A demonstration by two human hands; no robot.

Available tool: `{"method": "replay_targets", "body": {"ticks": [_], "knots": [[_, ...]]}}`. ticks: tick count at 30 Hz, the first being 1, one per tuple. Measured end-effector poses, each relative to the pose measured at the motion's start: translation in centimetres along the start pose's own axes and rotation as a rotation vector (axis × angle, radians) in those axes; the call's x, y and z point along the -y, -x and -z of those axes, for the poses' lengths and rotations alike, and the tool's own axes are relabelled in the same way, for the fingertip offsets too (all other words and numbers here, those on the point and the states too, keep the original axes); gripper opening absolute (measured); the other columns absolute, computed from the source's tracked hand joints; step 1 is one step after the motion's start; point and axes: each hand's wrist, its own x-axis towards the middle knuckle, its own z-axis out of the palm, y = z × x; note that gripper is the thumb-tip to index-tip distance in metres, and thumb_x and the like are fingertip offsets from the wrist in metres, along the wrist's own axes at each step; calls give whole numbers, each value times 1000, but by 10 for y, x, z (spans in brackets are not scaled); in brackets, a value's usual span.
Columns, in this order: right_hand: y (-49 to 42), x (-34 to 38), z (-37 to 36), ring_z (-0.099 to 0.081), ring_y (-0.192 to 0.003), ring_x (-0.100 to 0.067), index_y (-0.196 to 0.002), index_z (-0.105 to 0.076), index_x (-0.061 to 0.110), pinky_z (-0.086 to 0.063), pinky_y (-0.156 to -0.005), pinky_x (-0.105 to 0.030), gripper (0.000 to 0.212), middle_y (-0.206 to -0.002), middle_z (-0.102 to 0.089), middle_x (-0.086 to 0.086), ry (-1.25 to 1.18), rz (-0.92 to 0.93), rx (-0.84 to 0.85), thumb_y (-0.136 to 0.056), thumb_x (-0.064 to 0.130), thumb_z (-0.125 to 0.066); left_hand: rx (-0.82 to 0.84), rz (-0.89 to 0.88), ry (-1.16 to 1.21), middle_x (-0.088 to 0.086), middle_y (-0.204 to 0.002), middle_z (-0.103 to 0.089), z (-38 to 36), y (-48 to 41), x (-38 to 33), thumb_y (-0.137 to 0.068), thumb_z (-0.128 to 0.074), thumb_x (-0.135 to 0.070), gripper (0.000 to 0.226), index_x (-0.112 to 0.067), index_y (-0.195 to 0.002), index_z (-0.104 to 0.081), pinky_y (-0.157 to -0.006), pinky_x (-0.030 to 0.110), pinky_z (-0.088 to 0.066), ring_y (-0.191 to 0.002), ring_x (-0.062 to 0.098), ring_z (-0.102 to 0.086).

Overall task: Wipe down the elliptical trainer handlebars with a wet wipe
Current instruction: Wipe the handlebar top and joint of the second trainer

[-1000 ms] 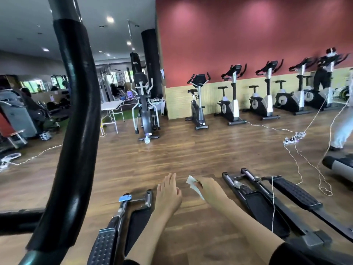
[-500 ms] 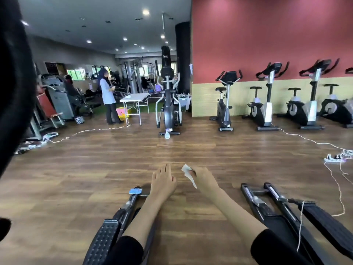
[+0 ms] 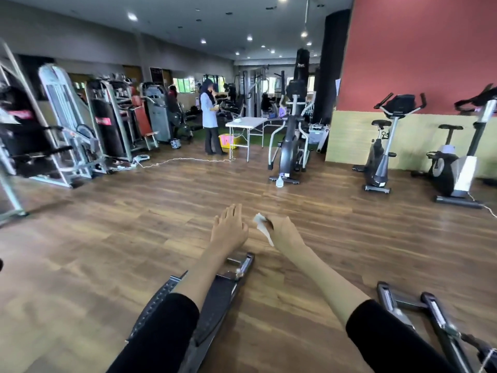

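Right hand (image 3: 285,232) out front, fingers curled, pinching small white crumpled wet wipe (image 3: 262,228); wipe sticks out left of knuckles. Left hand (image 3: 228,230) just beside it, left of wipe, fingers straight and together, holding nothing, apart from wipe. Under left forearm: black ribbed foot pedal on metal rail (image 3: 215,305). This trainer's handlebars not in view. Beyond hands: brown wood-plank floor (image 3: 107,251); far beyond, dark upright elliptical trainer (image 3: 291,146). Judged step: wipe ready, no bar under it. Next move calls for finding a bar, wrapping wipe round it.
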Motion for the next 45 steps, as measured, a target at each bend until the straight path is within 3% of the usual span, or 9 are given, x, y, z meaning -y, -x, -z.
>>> {"method": "replay_targets", "body": {"ticks": [8,12,16,18,24,30,34,42,45], "knots": [[-41,14,-17,-59,-77,-33,-93,-63,4,-37,-65,-35,24,-90,-68,-21,-59,150,59,-97,25,-51,-36,107,-58,6,-155,-24,3,-32,26,-95,-40,-20,58,-11,-149,-21,-113,45,-20,-141,24,-24],[-67,23,-28,-64,-82,-34,-99,-64,10,-49,-74,-42,31,-89,-69,-17,-137,164,106,-95,37,-48,-61,144,-77,6,-154,-26,4,-52,45,-93,-40,-19,58,-12,-148,-22,-112,44,-22,-139,25,-27],[-97,38,-32,-57,-65,-15,-91,-66,6,-38,-59,-17,23,-77,-64,-2,-231,211,120,-98,20,-49,-137,178,-132,6,-154,-25,18,-73,66,-93,-42,-19,58,-11,-147,-23,-112,44,-22,-139,24,-26],[-113,46,-35,-48,-57,-4,-80,-64,11,-32,-56,-16,22,-71,-60,5,-303,234,107,-97,18,-52,-174,187,-157,6,-155,-25,28,-83,75,-93,-42,-19,58,-11,-147,-23,-112,44,-21,-140,24,-26],[-156,88,-59,-47,-70,-14,-93,-65,7,-31,-65,-26,38,-74,-62,-8,-395,358,67,-93,40,-45,-254,268,-217,6,-158,-19,65,-92,101,-95,-40,-21,61,-11,-150,-17,-115,43,-17,-145,22,-18],[-188,132,-69,-54,-76,-19,-102,-67,8,-23,-61,-21,25,-89,-68,-14,-429,520,79,-100,22,-46,-380,376,-271,9,-156,-25,104,-86,116,-91,-43,-17,63,-10,-149,-21,-115,46,-19,-144,23,-20],[-205,162,-69,-58,-84,-13,-116,-66,9,-34,-70,-19,27,-101,-70,-8,-527,734,71,-99,21,-50,-518,490,-290,6,-153,-31,128,-71,113,-87,-46,-15,61,-11,-146,-28,-114,47,-20,-142,23,-25],[-202,221,-45,-61,-78,-22,-116,-64,4,-45,-71,-30,26,-96,-70,-13,-757,969,167,-99,18,-50,-723,677,-485,4,-157,-22,173,-35,79,-93,-45,-15,62,-13,-151,-21,-117,45,-16,-146,20,-17],[-195,243,-34,-53,-66,-22,-110,-66,1,-38,-61,-21,22,-79,-65,-9,-891,1004,215,-98,15,-52,-776,727,-571,2,-159,-19,192,-20,59,-93,-45,-15,64,-14,-152,-19,-119,42,-12,-147,17,-13]]}}
